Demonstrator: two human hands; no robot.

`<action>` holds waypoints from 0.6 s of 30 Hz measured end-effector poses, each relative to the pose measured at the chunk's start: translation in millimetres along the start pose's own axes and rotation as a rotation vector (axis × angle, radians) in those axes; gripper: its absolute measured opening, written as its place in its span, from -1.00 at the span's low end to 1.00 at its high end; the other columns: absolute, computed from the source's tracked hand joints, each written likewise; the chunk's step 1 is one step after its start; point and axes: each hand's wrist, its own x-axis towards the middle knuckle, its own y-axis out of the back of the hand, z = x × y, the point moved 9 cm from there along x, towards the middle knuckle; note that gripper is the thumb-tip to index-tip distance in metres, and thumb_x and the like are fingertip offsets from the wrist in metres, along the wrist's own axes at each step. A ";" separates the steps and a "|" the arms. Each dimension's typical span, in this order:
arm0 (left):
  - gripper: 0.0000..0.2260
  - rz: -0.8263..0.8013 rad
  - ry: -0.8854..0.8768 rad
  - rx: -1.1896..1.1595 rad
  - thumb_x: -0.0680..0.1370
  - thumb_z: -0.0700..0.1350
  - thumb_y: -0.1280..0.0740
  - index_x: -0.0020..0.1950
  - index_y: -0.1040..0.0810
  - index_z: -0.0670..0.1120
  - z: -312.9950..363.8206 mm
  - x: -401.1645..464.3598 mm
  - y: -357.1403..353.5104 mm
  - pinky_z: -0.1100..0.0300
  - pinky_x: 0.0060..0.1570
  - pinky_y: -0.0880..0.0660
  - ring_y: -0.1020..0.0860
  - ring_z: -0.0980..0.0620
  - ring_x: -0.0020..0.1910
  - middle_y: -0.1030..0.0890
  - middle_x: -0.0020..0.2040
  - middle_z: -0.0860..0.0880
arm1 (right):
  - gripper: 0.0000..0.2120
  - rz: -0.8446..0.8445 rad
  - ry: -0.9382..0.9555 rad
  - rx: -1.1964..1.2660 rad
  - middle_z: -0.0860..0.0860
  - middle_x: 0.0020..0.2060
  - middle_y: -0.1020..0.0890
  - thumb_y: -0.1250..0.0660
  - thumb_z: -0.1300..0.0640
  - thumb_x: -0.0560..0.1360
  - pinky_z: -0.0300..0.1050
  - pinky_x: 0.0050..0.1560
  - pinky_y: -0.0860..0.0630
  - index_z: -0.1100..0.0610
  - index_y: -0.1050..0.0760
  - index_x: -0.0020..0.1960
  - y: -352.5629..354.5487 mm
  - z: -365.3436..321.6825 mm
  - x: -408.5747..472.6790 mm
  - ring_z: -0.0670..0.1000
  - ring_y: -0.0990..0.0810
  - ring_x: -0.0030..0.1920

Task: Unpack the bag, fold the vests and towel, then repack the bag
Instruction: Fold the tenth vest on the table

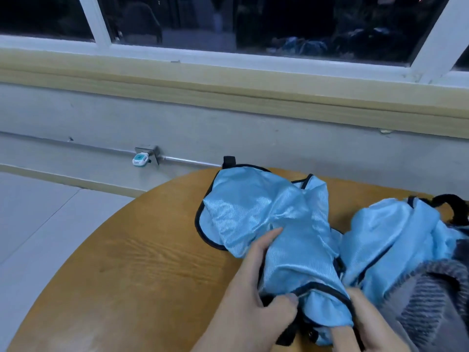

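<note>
A light blue vest [256,209] with black trim lies crumpled on the round wooden table [142,262]. My left hand [253,295] grips its near left edge, thumb on the black trim and fingers along the fabric. My right hand [365,323] holds the near right part of the same vest, fingers tucked under the cloth. A second light blue vest [396,232] lies bunched to the right. A grey striped towel [431,301] sits at the right edge, partly cut off. No bag is clearly in view.
The table's far edge is close to a pale wall with a metal conduit [187,161] and a small white and teal device [140,159]. A window [228,21] with a white frame runs above. Pale floor shows on the left.
</note>
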 end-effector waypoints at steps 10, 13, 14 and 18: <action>-0.61 0.224 0.041 0.086 0.65 -0.15 -0.33 0.37 -0.43 0.26 7.7 -8.5 12.3 0.02 0.37 -0.45 -0.52 0.19 0.33 -0.57 0.30 0.26 | -0.77 0.270 -0.016 -0.165 -0.23 -0.22 -0.64 -0.12 -0.18 0.53 -0.04 -0.12 -0.51 -0.22 -0.49 0.08 19.3 -56.3 -18.5 -0.04 -0.60 -0.23; -0.51 0.184 -0.001 0.095 0.56 -0.11 -0.47 0.39 -0.40 0.26 12.1 -11.8 9.2 0.24 0.25 -0.50 -0.56 0.27 0.25 -0.59 0.23 0.33 | -0.81 0.263 0.027 -0.201 -0.22 -0.29 -0.62 -0.09 -0.10 0.56 0.14 -0.07 -0.54 -0.15 -0.48 -0.03 14.8 -60.1 -18.8 -0.03 -0.58 -0.25; -0.44 0.155 -0.027 0.121 0.53 -0.16 -0.49 0.41 -0.38 0.24 16.3 -15.6 6.7 0.34 0.19 -0.49 -0.56 0.30 0.23 -0.58 0.22 0.35 | -0.80 0.270 0.033 -0.194 -0.21 -0.31 -0.61 -0.08 -0.09 0.55 0.15 -0.05 -0.55 -0.14 -0.47 -0.05 15.0 -60.1 -17.9 -0.03 -0.58 -0.25; -0.45 0.132 -0.027 0.149 0.55 -0.28 -0.43 0.43 -0.41 0.15 23.8 -53.0 6.8 0.38 0.06 -0.50 -0.60 0.24 0.15 -0.65 0.19 0.18 | -0.73 0.204 0.000 -0.176 -0.16 -0.35 -0.60 -0.15 0.08 0.64 -0.10 -0.16 -0.49 -0.10 -0.57 0.20 22.5 -77.0 -27.0 -0.15 -0.53 -0.32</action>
